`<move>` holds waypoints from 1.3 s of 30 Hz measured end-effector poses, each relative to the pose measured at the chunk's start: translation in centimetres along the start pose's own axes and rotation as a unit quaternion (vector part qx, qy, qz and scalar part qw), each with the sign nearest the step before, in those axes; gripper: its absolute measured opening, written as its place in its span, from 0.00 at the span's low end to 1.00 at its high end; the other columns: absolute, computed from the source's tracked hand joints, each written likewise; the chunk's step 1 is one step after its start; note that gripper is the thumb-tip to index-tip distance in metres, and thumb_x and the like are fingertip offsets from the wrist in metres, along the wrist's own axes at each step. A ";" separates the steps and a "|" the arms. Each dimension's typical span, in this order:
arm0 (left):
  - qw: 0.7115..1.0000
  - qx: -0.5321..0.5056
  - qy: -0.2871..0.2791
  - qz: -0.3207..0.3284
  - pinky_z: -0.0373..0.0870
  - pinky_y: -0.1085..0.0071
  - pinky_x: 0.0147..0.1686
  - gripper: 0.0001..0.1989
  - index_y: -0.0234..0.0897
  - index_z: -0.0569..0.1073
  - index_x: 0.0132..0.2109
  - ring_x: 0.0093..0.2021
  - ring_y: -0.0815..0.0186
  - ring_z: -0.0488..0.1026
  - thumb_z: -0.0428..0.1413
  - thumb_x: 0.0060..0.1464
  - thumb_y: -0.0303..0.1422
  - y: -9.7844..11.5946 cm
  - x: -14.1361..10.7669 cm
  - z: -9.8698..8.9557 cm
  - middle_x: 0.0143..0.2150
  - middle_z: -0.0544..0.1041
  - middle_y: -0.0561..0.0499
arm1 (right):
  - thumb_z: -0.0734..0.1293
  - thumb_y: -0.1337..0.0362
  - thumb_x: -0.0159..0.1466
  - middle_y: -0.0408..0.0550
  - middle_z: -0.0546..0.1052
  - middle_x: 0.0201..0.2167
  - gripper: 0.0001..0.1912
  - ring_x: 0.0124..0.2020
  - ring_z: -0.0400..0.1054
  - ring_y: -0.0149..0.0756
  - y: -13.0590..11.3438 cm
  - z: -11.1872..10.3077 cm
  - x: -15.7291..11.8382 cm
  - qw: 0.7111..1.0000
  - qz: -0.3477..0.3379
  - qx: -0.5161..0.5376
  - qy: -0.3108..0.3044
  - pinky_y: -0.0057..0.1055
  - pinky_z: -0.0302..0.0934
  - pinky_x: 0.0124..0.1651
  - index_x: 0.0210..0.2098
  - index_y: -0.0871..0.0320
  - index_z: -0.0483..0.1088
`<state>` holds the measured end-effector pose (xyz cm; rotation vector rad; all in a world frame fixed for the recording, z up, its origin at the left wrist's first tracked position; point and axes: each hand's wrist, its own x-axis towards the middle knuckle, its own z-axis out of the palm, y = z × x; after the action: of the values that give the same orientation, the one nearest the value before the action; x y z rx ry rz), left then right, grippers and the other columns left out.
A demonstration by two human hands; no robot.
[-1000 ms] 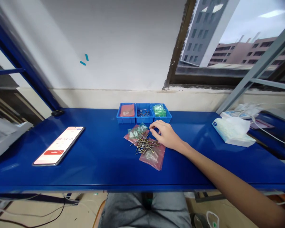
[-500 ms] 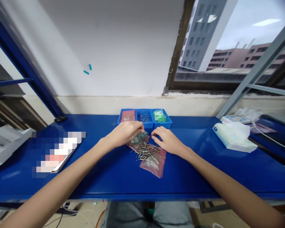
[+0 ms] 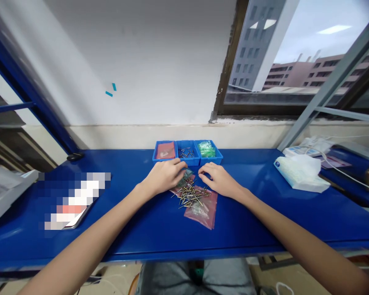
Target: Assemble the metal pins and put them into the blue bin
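A loose pile of thin metal pieces like rivets (image 3: 190, 195) lies across pinkish plastic bags (image 3: 201, 213) in the middle of the blue table. My left hand (image 3: 166, 175) is at the pile's far left side, over a greenish clear bag (image 3: 187, 175), its fingers bent and the thumb apart from them. Whether its fingertips touch that bag is hidden. On the pile's right, my right hand (image 3: 217, 178) hovers with curved fingers and a gap between thumb and forefinger; nothing shows in it.
Three joined blue bins stand behind the hands: pink bags (image 3: 166, 150) at left, metal pieces (image 3: 186, 153) in the middle, green bags (image 3: 206, 149) at right. A tissue pack (image 3: 301, 174) sits right; a blurred-out flat device (image 3: 80, 215) lies left. A wall rises behind.
My left hand has turned slightly and its thumb has come down apart from the fingers. My right hand has barely moved. The whole view has shifted a little.
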<state>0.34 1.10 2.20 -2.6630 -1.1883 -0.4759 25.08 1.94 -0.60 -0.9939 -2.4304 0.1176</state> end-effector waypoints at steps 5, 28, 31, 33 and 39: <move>0.997 0.053 -0.051 -0.027 0.65 0.69 0.31 0.25 0.35 0.74 0.52 0.32 0.59 0.76 0.47 0.66 0.51 0.1 -0.2 -0.3 0.36 0.78 0.43 | 0.61 0.68 0.70 0.50 0.76 0.37 0.08 0.41 0.68 0.40 0.0 0.0 0.0 1.000 -0.004 0.009 0.007 0.37 0.62 0.46 0.38 0.58 0.72; 0.911 -0.390 0.060 -0.122 0.64 0.74 0.25 0.11 0.35 0.73 0.48 0.23 0.72 0.65 0.52 0.63 0.34 -1.9 0.7 0.4 0.29 0.71 0.53 | 0.63 0.64 0.69 0.53 0.75 0.47 0.21 0.49 0.69 0.43 -1.4 -0.2 -0.4 0.998 -0.030 0.032 0.038 0.41 0.66 0.51 0.61 0.54 0.62; 0.844 -0.508 0.069 -0.159 0.68 0.75 0.22 0.11 0.34 0.72 0.47 0.22 0.72 0.67 0.54 0.61 0.37 -0.8 1.0 1.0 0.29 0.71 0.53 | 0.64 0.63 0.69 0.54 0.72 0.53 0.21 0.55 0.66 0.45 -2.3 -0.2 -0.4 0.997 -0.056 0.007 0.055 0.44 0.65 0.56 0.61 0.54 0.61; 0.816 -0.550 0.066 -0.166 0.69 0.75 0.21 0.11 0.34 0.72 0.46 0.21 0.73 0.68 0.56 0.60 0.37 0.1 1.2 1.3 0.30 0.71 0.53 | 0.64 0.63 0.69 0.55 0.71 0.53 0.20 0.56 0.65 0.47 -2.8 -0.1 -0.5 0.996 -0.056 -0.013 0.074 0.45 0.65 0.56 0.59 0.54 0.63; 0.773 -0.607 0.061 -0.175 0.76 0.72 0.27 0.12 0.34 0.71 0.45 0.25 0.71 0.73 0.57 0.60 0.38 2.0 1.3 1.6 0.35 0.73 0.51 | 0.61 0.67 0.69 0.56 0.70 0.49 0.13 0.52 0.65 0.47 -3.2 0.1 -0.7 0.990 -0.056 -0.040 0.120 0.45 0.67 0.52 0.52 0.56 0.69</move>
<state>3.04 1.14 1.11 -3.1514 -1.7110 -2.0590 23.42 -0.84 -0.18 -0.8494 -2.2769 -0.1320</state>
